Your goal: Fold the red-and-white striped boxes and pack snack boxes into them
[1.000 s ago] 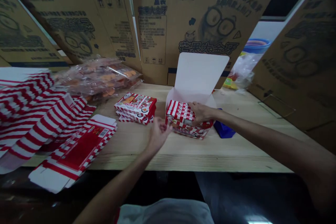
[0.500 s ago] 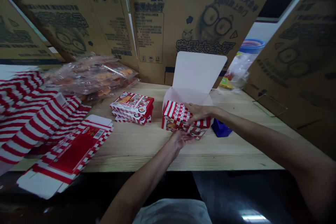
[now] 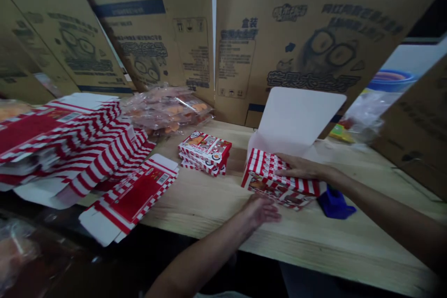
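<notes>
A row of red-and-white striped boxes (image 3: 265, 167) stands packed together at the foot of an open carton's raised white flap (image 3: 300, 116). Whether the row sits inside that carton I cannot make out. My right hand (image 3: 302, 167) lies over the top of the row, fingers stretched along it. Just in front of the row's lower edge is my left hand (image 3: 261, 212), fingers apart and holding nothing. A blue object (image 3: 335, 204) lies to the right, partly behind my right forearm. Left of the row, several small printed boxes (image 3: 206, 149) are stacked flat.
Flattened striped cartons (image 3: 87, 149) pile up at the left, one (image 3: 136, 193) jutting past the table (image 3: 195, 205) edge. Clear bags of orange-brown pieces (image 3: 171, 109) lie behind. Large cardboard boxes (image 3: 240, 65) wall the back. A blue-rimmed tub (image 3: 391, 81) stands at right.
My left hand has come away from the front of the striped boxes and opened. My right hand remains on top of them. The view has swung left, so everything appears farther right.
</notes>
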`<action>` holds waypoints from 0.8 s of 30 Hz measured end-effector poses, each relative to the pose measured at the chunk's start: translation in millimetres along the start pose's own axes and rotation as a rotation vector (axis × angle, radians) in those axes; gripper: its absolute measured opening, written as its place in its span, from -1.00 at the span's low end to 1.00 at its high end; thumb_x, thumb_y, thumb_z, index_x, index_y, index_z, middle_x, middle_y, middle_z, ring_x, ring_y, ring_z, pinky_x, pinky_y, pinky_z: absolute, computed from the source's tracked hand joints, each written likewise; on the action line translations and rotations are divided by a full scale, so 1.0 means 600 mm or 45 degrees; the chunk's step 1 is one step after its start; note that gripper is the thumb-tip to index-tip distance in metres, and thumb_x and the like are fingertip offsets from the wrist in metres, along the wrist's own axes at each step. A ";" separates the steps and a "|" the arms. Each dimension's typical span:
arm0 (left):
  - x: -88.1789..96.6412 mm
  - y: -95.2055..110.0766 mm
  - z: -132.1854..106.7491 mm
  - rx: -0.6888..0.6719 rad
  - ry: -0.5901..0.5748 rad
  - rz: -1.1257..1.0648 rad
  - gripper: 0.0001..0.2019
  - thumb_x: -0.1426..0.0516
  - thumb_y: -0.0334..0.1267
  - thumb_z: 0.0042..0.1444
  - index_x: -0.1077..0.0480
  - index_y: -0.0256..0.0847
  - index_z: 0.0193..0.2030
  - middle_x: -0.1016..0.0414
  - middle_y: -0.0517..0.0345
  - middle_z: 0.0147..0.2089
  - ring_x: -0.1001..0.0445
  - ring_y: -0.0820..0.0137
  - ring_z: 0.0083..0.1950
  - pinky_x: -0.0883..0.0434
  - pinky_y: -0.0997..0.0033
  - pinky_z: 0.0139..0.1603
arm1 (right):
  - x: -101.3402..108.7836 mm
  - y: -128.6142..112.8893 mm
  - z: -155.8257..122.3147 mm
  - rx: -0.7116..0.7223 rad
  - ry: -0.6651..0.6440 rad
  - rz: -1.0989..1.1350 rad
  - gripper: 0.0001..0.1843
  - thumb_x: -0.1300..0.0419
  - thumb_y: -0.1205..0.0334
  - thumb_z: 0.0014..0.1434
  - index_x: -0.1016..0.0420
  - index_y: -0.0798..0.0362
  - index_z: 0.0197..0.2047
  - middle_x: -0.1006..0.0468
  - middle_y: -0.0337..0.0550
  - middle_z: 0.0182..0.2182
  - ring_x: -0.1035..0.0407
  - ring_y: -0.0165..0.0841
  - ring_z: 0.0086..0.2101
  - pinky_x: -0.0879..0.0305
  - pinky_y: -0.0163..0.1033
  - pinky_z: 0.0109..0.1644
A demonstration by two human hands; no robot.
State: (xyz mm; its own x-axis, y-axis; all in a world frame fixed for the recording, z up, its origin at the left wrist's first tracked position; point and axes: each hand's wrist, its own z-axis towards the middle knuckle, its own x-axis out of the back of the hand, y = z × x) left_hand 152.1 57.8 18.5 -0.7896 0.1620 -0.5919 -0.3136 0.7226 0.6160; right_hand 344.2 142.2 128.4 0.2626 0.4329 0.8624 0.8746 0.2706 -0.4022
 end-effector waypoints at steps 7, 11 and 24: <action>0.210 0.249 -0.123 -0.785 0.630 0.360 -0.71 -0.33 -0.28 -0.13 -0.37 -0.19 -0.26 -0.53 0.14 -0.27 -0.52 0.31 -0.17 -0.43 0.34 -0.10 | 0.008 -0.058 -0.011 0.083 0.591 -0.109 -0.25 -0.12 -0.31 0.08 -0.41 0.09 0.14 -0.43 0.19 0.11 -0.34 0.12 0.08 -0.21 0.26 0.20; 0.300 0.391 -0.112 -0.867 0.921 0.437 -0.65 -0.32 -0.27 -0.05 -0.33 -0.13 -0.12 -0.52 0.08 -0.09 -0.49 0.21 0.00 -0.42 0.23 -0.04 | -0.067 -0.199 0.024 0.323 0.958 0.685 -0.44 -0.14 -0.16 0.19 -0.32 -0.07 0.17 -0.48 -0.02 0.07 -0.38 -0.12 0.07 -0.32 0.06 0.16; 0.337 0.405 -0.068 -0.572 0.717 0.576 -0.67 -0.35 -0.03 -0.08 -0.44 -0.28 -0.44 -0.50 0.09 -0.56 -0.49 0.29 -0.45 -0.46 0.25 -0.30 | -0.206 -0.253 0.264 -0.442 0.490 1.840 -0.43 -0.27 -0.20 -0.01 -0.44 0.06 -0.08 -0.63 -0.01 -0.21 -0.49 -0.11 -0.11 -0.47 -0.03 -0.11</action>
State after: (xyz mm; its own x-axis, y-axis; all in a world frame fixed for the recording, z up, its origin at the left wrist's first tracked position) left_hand -105.0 238.6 69.6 -0.9967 -0.0734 0.0347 0.0099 0.3138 0.9494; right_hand 114.5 184.1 33.8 0.9830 -0.1155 -0.1431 -0.1780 -0.4030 -0.8977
